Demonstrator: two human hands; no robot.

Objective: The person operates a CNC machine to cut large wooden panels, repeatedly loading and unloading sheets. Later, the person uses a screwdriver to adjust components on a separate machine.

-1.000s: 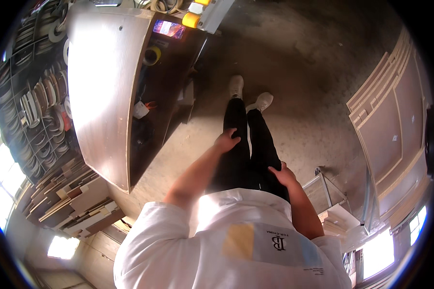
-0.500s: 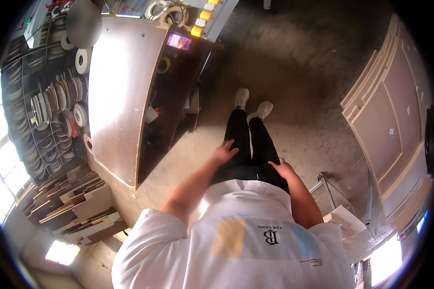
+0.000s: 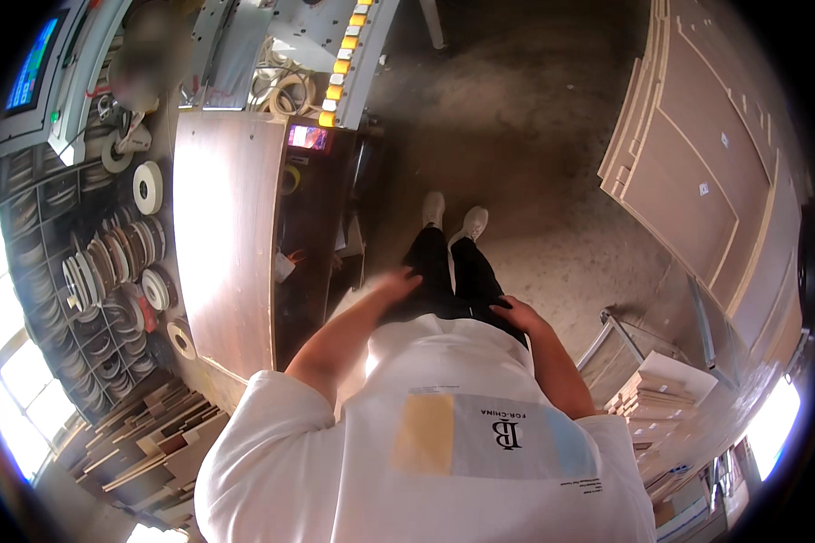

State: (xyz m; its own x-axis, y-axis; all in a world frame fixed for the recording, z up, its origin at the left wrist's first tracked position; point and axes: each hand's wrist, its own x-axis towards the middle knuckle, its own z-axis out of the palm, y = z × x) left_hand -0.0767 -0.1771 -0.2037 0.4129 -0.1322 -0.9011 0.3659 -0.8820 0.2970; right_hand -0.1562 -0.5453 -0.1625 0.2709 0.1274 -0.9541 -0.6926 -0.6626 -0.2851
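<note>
My left hand hangs beside my left thigh, slightly smeared by motion, its fingers loosely stretched and nothing visible in it. By the front of my right thigh is my right hand, fingers apart and holding nothing. Both hands are close to my black trousers, below the hem of my white T-shirt. The nearest furniture to my left hand is a brown wooden workbench with a shiny top. A phone-like lit screen sits at its far end, and a yellow tape roll is on its shaded side.
Racks of edge-banding rolls and stacked board strips stand at left. A grey machine with yellow rollers is ahead. Large panels are stacked at right, near a metal frame and a pile of boards.
The view has shifted, bringing a machine's control screen in at the upper left and more of the roller machine ahead. My left hand has swung slightly outward; my right stays by my thigh.
</note>
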